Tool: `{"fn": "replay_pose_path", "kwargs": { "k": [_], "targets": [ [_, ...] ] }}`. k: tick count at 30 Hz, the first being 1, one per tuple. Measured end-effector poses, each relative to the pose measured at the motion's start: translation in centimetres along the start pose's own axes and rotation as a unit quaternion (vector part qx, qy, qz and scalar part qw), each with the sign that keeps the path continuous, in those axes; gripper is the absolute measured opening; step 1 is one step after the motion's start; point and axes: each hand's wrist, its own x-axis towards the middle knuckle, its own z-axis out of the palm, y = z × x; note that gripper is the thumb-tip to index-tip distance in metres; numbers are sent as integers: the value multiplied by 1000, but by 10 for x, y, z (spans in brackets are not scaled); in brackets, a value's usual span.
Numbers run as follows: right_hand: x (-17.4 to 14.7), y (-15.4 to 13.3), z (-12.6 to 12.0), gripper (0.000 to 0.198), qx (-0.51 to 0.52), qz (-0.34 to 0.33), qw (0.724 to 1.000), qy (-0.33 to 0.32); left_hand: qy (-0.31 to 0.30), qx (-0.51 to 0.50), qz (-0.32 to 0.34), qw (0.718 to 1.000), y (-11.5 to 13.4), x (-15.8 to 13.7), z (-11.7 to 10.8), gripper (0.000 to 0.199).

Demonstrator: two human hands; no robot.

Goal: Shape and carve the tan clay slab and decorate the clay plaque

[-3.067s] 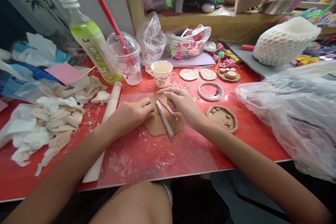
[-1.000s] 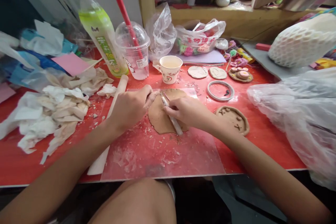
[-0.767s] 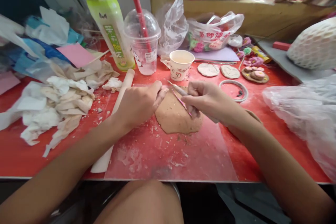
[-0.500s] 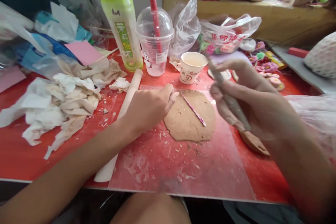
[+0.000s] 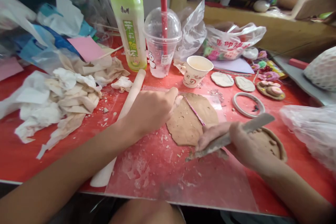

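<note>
A thin, flattened sheet of brown clay [image 5: 185, 126] lies on a clear plastic sheet [image 5: 168, 182]. Across the clay rests a slim pink-and-white stick [image 5: 193, 110]. My left hand [image 5: 154, 110] is closed at the clay's upper left edge, its fingertips close to the stick's top end; anything inside the fingers is hidden. My right hand [image 5: 236, 143] grips a flat grey clay knife [image 5: 223, 140], held slantwise with its lower end low over the plastic sheet, just below the clay. Partly behind that hand sits a round clay piece with a raised rim [image 5: 278, 143].
A pale rolling pin [image 5: 133, 89] lies beside my left forearm. Behind the clay stand a paper cup [image 5: 195, 73], a domed plastic cup [image 5: 157, 59] and a bottle [image 5: 131, 35]. Crumpled tissues [image 5: 65, 94] cover the left; a ring [image 5: 236, 103] and pale discs [image 5: 222, 79] lie right.
My right hand has come down and toward me with the clay knife, from above the clay's right side to its lower right edge. My left hand stays at the clay's upper left edge.
</note>
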Motion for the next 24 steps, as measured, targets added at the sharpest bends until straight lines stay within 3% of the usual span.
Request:
{"fn": "replay_pose_path", "kwargs": {
  "k": [5,10,16,24],
  "targets": [
    [-7,5,-3,24,-42,54,994,82,4,13,21,1000,1,-1,-1,31],
    [1,9,-12,25,-19,66,985,161,2,34,37,999,1,-2,-4,29],
    [2,2,-11,18,31,70,992,101,11,37,56,998,1,-2,-5,28],
    [0,9,-1,27,-33,34,989,141,7,36,66,997,3,-3,-5,29]
  ]
}}
